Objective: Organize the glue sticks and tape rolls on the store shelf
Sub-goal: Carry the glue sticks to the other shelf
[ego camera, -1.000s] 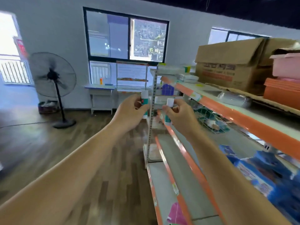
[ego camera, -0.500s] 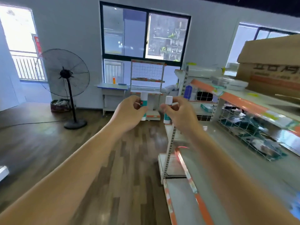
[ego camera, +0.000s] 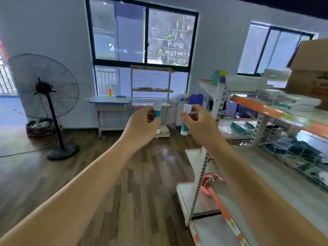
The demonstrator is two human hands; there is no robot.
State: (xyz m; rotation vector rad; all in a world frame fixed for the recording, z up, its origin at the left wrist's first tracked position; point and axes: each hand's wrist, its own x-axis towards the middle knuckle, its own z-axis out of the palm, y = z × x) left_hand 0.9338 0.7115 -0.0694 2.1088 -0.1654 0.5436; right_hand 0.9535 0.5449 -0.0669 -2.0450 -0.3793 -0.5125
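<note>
My left hand [ego camera: 142, 125] is closed around a white and teal glue stick [ego camera: 157, 110], held upright at chest height over the wooden floor. My right hand [ego camera: 200, 123] grips a second white and teal glue stick [ego camera: 185, 121], also upright, a short gap to the right of the first. Both sticks are off the shelf, left of the store shelf [ego camera: 266, 107] with its orange edge strips. No tape rolls can be made out.
A perforated shelf upright [ego camera: 204, 171] stands just below my right forearm. Wire baskets [ego camera: 292, 150] with blurred goods line the middle shelf. A cardboard box [ego camera: 312, 68] sits on top. A standing fan [ego camera: 46, 96] and a small table [ego camera: 110, 103] stand by the far wall.
The view has swung left, so the shelf now sits further right. Both hands keep their glue sticks and have stayed close together in front of me.
</note>
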